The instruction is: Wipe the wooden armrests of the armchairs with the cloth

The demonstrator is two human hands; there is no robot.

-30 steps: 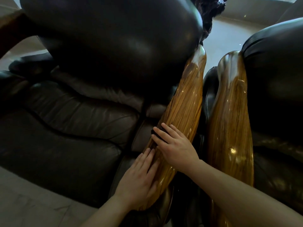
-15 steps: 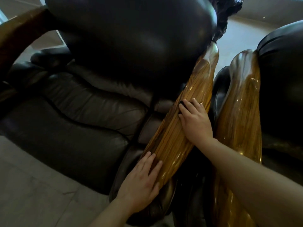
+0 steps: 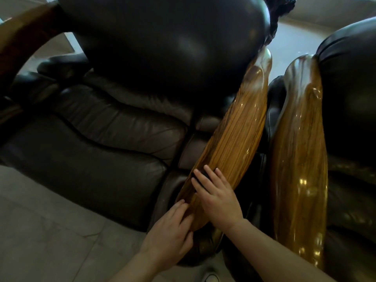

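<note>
Head view. The right hand (image 3: 216,197) lies flat, fingers slightly spread, pressing a dark cloth (image 3: 200,177) onto the near part of the left wooden armrest (image 3: 234,143); the hand hides most of the cloth. The left hand (image 3: 171,235), fingers loosely together, rests on the armrest's near left edge. A second wooden armrest (image 3: 299,151) lies to the right, dark leather between them. The leather seat (image 3: 97,143) fills the left; pale floor (image 3: 36,231) lies near.

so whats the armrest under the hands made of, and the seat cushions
Armrest: looks like wood with a glossy varnish, given its streaky grain lines and bright highlights. Seat cushions: look like dark brown leather or a leather-like vinyl, with soft creases and a dull sheen; which one cannot be told.
</note>
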